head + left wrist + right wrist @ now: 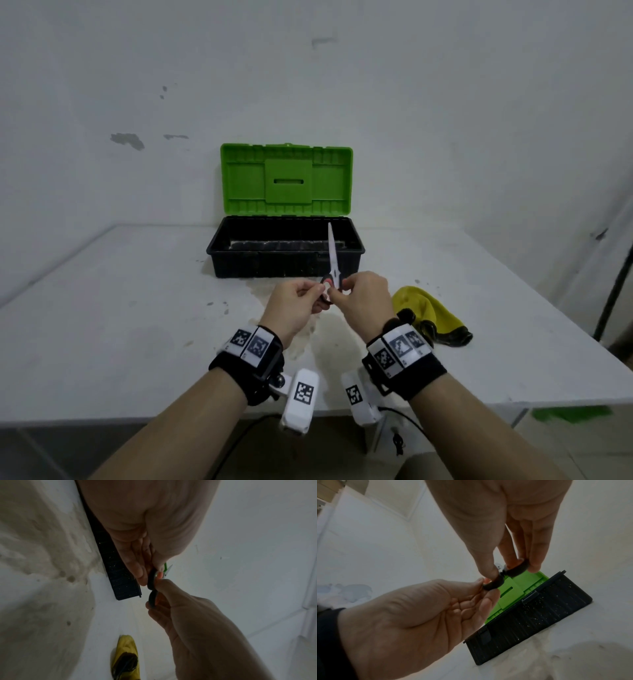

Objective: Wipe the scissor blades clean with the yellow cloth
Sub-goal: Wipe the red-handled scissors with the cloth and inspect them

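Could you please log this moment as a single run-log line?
scissors: blades shut, tip up | left hand: pinches one handle loop | right hand: pinches other loop | yellow cloth: untouched on table

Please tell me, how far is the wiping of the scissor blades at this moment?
Done: the scissors are off the table, blades pointing up and closed, in front of the open toolbox. In hand: the left hand and the right hand each pinch a handle ring. Left: the yellow cloth lies untouched on the table, so no wiping has begun.
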Motion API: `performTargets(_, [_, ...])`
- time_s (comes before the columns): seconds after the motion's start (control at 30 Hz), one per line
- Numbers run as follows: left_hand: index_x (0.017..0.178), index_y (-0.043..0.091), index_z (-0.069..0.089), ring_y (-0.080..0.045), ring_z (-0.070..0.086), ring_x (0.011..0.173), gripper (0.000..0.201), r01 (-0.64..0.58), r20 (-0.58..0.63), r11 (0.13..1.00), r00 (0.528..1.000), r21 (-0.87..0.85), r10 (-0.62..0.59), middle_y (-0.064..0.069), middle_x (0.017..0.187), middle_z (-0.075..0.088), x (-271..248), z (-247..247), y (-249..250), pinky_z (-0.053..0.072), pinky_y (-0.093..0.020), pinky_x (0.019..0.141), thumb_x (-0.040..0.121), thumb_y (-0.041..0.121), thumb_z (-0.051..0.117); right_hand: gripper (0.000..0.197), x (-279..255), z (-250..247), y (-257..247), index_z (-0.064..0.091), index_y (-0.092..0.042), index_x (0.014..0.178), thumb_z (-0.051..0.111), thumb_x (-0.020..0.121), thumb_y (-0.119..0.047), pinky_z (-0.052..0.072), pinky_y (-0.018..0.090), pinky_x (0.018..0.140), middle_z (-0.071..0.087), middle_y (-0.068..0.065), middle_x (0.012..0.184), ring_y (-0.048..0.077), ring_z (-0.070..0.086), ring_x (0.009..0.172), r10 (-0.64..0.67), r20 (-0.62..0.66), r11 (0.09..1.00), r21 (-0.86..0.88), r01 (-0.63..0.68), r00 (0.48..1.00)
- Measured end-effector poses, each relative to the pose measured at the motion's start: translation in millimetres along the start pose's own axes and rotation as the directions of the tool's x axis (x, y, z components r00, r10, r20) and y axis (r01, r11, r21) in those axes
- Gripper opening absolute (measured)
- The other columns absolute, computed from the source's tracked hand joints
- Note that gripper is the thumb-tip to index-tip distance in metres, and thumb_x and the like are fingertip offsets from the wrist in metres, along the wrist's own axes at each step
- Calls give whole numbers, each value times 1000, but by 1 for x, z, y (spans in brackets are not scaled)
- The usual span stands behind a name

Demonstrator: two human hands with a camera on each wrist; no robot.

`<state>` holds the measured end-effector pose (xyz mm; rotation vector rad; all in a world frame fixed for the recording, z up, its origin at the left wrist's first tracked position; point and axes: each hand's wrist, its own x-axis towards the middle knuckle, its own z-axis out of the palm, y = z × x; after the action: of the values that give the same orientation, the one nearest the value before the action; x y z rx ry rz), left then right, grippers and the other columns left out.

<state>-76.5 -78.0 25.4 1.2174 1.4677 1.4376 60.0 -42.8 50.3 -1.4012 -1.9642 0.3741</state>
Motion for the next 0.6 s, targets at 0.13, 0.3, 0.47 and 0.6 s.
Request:
performTargets(0.13, [121, 8, 65, -12, 70, 76, 24, -20, 28, 997, 999, 73, 18, -4, 98, 72, 36, -14, 12, 55, -20, 66, 100, 19, 59, 50, 31, 6, -2, 61, 0, 57, 68, 81, -43, 31, 28, 45, 47, 5, 47, 23, 46, 49, 42, 0, 999, 25, -42, 999])
performTargets(0.3, [144, 19, 50, -18, 66, 103, 54, -46, -51, 974, 997, 220, 59, 3, 114, 66, 110, -84, 25, 56, -40, 92, 96, 40, 60, 55, 79, 17, -7, 55, -4, 48, 67, 82, -45, 30, 25, 39, 42, 3, 40, 20, 42, 42, 54, 7, 999, 2, -54, 999])
performTargets(0.47, [143, 8, 52, -27, 56, 125, 48, 32, -204, 935, 978, 352, 44, -13, 138, 59, 171, -166, 18, 40, -34, 108, 100, 28, 57, 52, 138, 41, -29, 66, -6, 56, 68, 79, -52, 44, 24, 42, 58, 4, 46, 17, 57, 45, 60, 8, 997, -49, -59, 998])
performTargets(0.6, [143, 7, 51, -27, 45, 136, 47, 192, -201, 911, 972, 366, -124, -12, 149, 48, 195, -209, -12, 33, -31, 110, 104, 32, 46, 50, 172, 75, -61, 69, -6, 68, 69, 80, -54, 27, 19, 37, 55, 1, 53, 10, 50, 45, 88, 104, 989, -132, -74, 991])
